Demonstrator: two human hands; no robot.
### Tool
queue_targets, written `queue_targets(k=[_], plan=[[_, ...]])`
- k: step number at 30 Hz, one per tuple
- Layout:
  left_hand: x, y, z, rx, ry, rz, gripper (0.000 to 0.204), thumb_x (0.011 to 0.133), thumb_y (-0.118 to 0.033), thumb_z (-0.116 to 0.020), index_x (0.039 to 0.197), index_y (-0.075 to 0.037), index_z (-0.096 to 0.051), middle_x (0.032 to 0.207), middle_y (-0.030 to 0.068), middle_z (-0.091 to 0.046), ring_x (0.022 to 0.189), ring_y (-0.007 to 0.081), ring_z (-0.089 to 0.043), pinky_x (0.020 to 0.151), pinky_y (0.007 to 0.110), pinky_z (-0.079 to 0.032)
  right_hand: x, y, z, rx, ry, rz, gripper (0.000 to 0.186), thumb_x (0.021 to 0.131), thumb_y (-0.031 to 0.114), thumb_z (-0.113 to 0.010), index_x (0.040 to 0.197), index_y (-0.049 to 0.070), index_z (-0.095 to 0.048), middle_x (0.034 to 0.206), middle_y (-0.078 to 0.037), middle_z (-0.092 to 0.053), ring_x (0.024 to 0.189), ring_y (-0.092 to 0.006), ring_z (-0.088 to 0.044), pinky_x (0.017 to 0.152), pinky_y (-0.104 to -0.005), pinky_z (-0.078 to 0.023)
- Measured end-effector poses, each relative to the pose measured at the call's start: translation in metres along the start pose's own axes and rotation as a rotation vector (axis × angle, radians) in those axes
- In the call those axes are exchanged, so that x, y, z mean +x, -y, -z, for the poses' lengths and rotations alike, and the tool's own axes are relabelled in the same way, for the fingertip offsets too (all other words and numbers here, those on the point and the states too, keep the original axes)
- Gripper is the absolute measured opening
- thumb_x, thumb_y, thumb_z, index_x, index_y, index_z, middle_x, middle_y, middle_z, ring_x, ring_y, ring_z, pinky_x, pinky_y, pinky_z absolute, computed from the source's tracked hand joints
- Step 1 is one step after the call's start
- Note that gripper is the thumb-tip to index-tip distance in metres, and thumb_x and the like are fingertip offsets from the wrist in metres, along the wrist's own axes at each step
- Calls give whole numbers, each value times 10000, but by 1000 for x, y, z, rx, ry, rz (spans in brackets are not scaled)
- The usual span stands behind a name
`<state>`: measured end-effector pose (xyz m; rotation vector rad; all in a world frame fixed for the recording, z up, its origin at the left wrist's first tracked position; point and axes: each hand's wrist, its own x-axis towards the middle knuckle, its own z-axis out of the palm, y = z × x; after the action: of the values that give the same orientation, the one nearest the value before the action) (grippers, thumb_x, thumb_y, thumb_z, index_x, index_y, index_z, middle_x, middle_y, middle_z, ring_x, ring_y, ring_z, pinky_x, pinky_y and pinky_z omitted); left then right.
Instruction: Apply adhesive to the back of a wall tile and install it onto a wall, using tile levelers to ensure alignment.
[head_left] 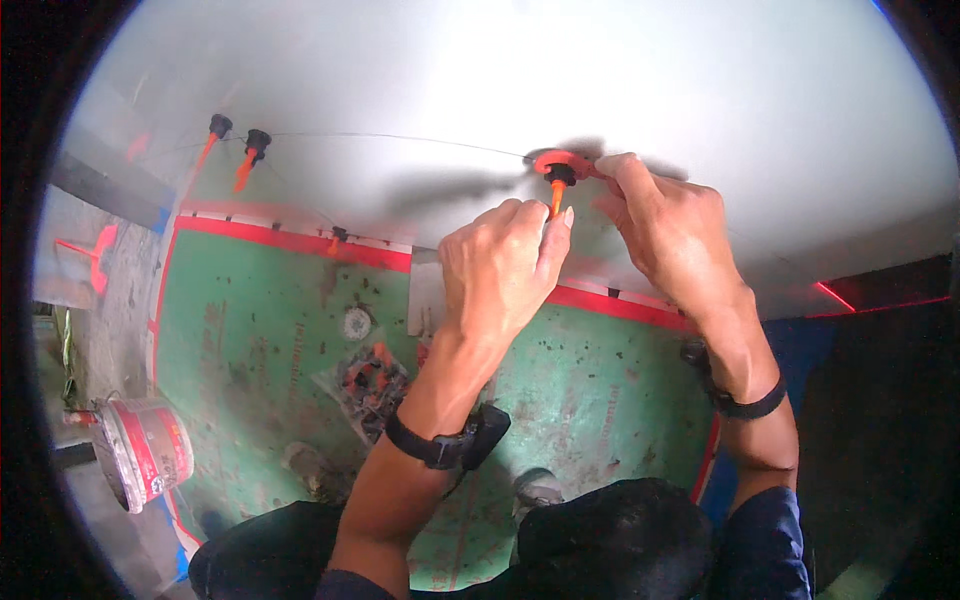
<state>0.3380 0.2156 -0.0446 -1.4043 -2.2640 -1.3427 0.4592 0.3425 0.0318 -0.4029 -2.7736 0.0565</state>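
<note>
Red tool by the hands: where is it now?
In the head view, the red tool is just right of upper centre, pinched by the right hand, its head at the black knob above the left hand.

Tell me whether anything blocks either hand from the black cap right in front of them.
Nothing visible does. The left hand pinches the orange stem at the cap; the right hand holds the red tool, whose curved end is at the cap. The bag lies well apart, on the green sheet.
</note>
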Motion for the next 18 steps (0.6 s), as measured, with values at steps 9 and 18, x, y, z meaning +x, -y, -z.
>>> queue_targets(k=[9, 18], plan=[[4, 2, 0, 20, 1, -36, 284, 882, -220, -684, 683, -52, -569, 618, 114, -560, 532, 324, -564, 494, 438, -416, 0, 1, 1, -159, 29, 84, 256, 847, 117, -714, 1062, 87, -580, 698, -91, -643, 604, -300, -641, 509, -396, -483], [11, -1, -2, 138, -11, -80, 312, 877, -226, -686, 648, -61, -555, 578, 103, -556, 492, 308, -568, 457, 432, -422, -11, -2, -29, 79, -142, -90, 226, 890, 134, -695, 1075, 91, -573, 649, -105, -624, 557, -305, -627, 496, -405, -473]])
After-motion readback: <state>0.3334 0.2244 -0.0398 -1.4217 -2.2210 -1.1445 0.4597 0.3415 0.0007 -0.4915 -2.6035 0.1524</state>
